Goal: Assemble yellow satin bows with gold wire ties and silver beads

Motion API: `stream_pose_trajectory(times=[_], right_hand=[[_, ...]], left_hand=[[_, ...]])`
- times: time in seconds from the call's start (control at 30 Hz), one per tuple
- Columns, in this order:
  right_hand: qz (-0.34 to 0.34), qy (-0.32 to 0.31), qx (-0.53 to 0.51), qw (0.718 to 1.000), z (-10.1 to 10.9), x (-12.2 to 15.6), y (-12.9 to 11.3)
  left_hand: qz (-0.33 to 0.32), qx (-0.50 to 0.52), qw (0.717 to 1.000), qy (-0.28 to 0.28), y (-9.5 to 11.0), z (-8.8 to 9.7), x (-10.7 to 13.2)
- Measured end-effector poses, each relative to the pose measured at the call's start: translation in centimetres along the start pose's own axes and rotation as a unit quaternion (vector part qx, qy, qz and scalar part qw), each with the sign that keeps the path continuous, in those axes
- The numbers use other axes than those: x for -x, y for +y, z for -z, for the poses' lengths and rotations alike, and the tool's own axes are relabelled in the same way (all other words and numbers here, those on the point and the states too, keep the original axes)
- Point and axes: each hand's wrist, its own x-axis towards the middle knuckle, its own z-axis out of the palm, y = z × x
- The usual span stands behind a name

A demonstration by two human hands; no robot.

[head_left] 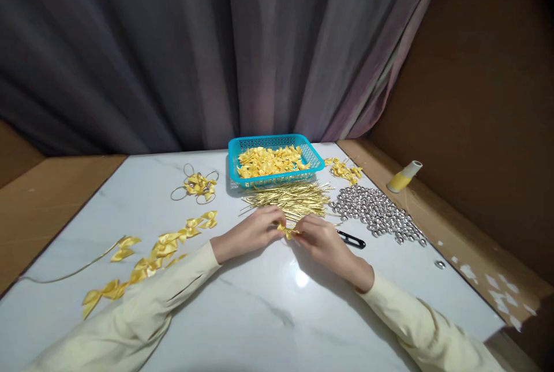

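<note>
Both my hands meet over the white table (268,303), just in front of a heap of gold twist wires (289,199). My left hand (253,232) and my right hand (318,239) pinch a small yellow ribbon bow (286,232) between their fingertips, fingers closed on it from either side. The bow is mostly hidden by my fingers. Both arms wear pale yellow sleeves.
A blue basket (311,156) of yellow bows stands at the back. Silver bells (374,213) lie to the right, black scissors (351,239) beside my right hand. A string of yellow bows (151,254) runs at left, a bow bunch (199,186) behind it. A yellow thread spool (404,176) lies far right.
</note>
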Motion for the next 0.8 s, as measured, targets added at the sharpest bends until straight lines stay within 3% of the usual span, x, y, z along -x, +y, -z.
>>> stream_pose_trajectory(times=[0.17,0.3,0.43,0.57,0.8], right_hand=[[0.023,0.041,-0.115,0.992,1.6,0.2,-1.4],[-0.06,0.096,-0.213,0.971,3.2,0.0,-1.7],[-0.116,0.059,-0.212,0.969,3.4,-0.1,-2.1],[-0.063,0.045,-0.165,0.983,2.8,0.2,-3.2],[0.031,0.099,-0.073,0.992,2.5,1.0,-3.4]], left_hand=[[0.008,0.019,1.0,0.016,0.8,1.1,0.4],[-0.013,0.037,0.998,0.043,1.8,2.0,0.7],[-0.039,0.046,0.996,0.068,3.2,2.4,1.1],[-0.033,0.049,0.995,0.077,4.3,2.5,1.4],[-0.016,0.078,0.994,0.073,4.9,3.0,1.4]])
